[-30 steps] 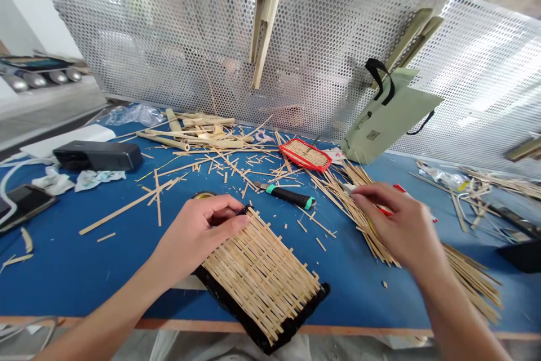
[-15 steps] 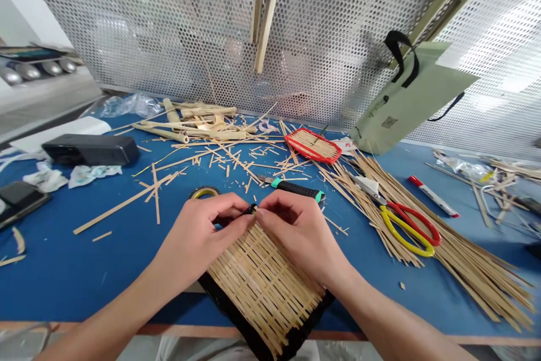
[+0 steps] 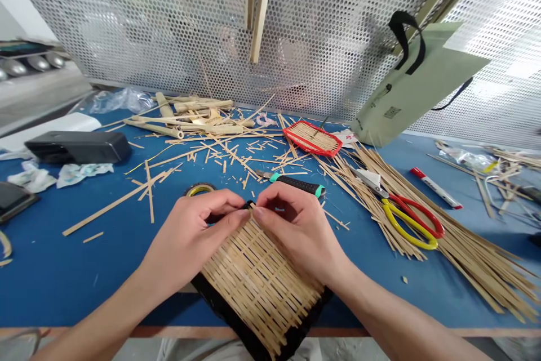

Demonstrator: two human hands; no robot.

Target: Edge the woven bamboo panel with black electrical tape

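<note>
Head view. Counted: one pair of metal scissors with red and yellow handles (image 3: 384,194), one black-and-teal cutter (image 3: 296,183), one white red-capped marker (image 3: 436,188), one red-rimmed, elongated woven piece (image 3: 313,138). One pale, flat, four-sided woven-strip panel (image 3: 262,285) extends past the blue counter's (image 3: 105,259) near edge; black material along two sides, strip ends uneven. Left hand (image 3: 196,231) and right hand (image 3: 301,231) both pinch its far corner, thumbs uppermost.
</note>
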